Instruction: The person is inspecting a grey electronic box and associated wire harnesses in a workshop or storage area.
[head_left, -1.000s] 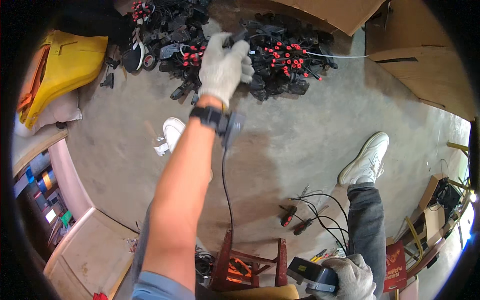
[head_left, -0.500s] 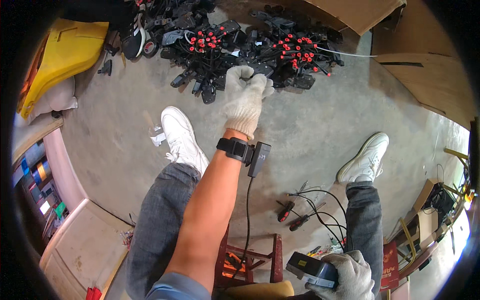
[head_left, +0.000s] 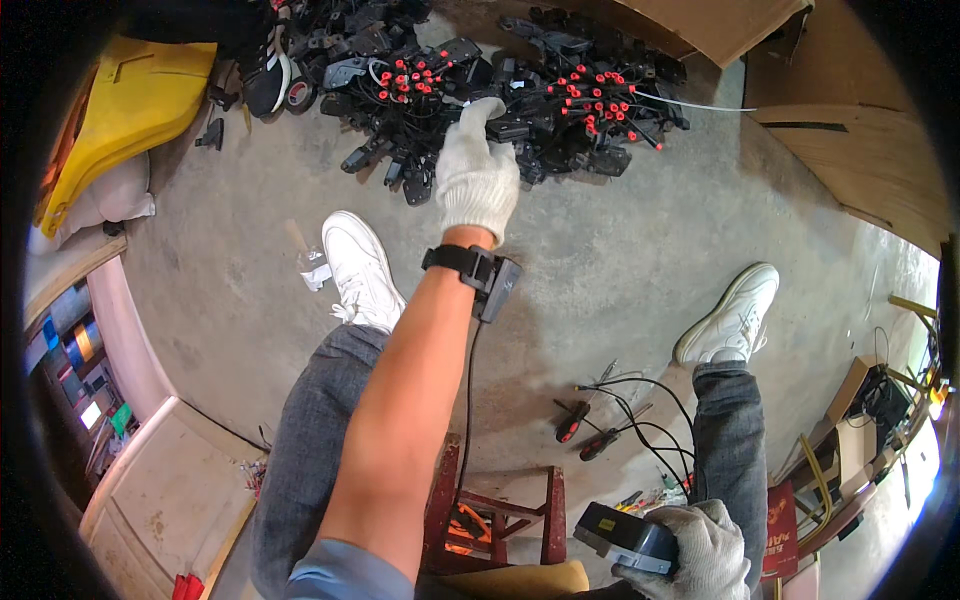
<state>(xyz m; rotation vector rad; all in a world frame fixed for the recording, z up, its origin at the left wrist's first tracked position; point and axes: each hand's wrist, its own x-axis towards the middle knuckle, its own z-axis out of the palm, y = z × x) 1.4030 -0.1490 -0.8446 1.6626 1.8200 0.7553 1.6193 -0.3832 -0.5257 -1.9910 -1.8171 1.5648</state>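
Note:
My left hand [head_left: 477, 180], in a white knitted glove, reaches to the near edge of a heap of black plastic parts and cables [head_left: 400, 150]. Its index finger is stretched out and stands apart from the thumb. A black part [head_left: 510, 131] lies right beside these two fingers; no firm grip on it shows. At the lower right, my right hand [head_left: 700, 548], also gloved, is closed around a black box-shaped device [head_left: 618, 530] with a silvery lower side. Black cables [head_left: 650, 425] loop on the floor just beyond that device.
Red-tipped cable ends [head_left: 600, 98] stick out of the heap. Two screwdrivers [head_left: 572, 422] lie on the floor near a dark red stool [head_left: 553, 515]. Cardboard [head_left: 850, 150] stands at the right, a yellow plastic piece [head_left: 140, 100] at the left. A tape roll [head_left: 299, 94] lies by a black shoe.
My left hand has shifted slightly left and farther forward, and its curled fingers have opened out, the index finger extending. My right hand with the device has stayed in place.

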